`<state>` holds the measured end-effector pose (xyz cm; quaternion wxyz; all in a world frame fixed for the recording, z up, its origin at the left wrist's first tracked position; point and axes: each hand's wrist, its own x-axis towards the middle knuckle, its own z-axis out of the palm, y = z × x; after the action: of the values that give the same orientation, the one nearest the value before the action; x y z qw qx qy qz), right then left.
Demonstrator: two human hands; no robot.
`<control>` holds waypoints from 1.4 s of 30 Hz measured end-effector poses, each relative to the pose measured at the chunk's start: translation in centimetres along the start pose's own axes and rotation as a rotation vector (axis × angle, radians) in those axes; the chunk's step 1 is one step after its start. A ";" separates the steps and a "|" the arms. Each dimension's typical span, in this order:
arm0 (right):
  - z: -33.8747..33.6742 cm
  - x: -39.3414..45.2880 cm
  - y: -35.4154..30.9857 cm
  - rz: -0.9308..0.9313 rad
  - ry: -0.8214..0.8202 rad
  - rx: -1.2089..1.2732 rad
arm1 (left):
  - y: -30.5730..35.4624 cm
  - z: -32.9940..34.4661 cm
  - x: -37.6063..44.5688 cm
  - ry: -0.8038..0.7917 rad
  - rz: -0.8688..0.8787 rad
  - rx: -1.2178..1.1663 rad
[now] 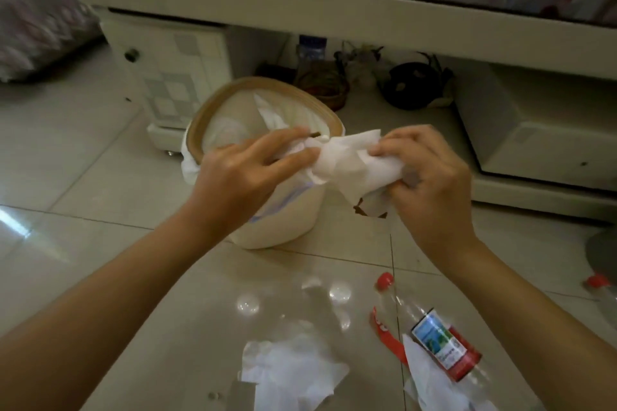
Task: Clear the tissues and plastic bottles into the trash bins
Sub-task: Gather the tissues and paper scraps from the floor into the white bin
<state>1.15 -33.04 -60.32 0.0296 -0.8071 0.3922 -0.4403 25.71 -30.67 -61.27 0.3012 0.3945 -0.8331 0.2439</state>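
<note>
White tissue (347, 160) pinched between left hand (247, 170) and right hand (430, 183), half beyond bin (267, 130) rim; released now, it likely lands on floor.

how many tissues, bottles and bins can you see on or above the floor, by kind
tissues: 4, one held by both hands, one in the bin, two on the floor
bottles: 2, one by the right arm, one cut off at the right edge
bins: 1
total: 7
</note>
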 end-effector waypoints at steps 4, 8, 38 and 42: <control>3.1 5.1 -1.8 -0.065 0.097 0.044 | -3.6 -0.1 1.8 0.040 -0.076 0.117; 6.1 8.8 -1.7 -0.134 0.094 -0.005 | -6.3 0.7 2.5 -0.002 -0.189 0.183; 10.4 7.3 0.7 -0.024 -0.527 -0.213 | -4.0 3.7 1.8 -0.376 -0.604 0.041; 7.0 2.6 1.8 -0.038 -0.327 -0.157 | 0.2 3.5 1.0 -0.231 -0.425 -0.050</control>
<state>6.04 -38.06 -63.53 0.0215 -0.8750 0.4001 -0.2716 23.99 -33.32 -63.03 0.2583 0.5785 -0.7662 0.1077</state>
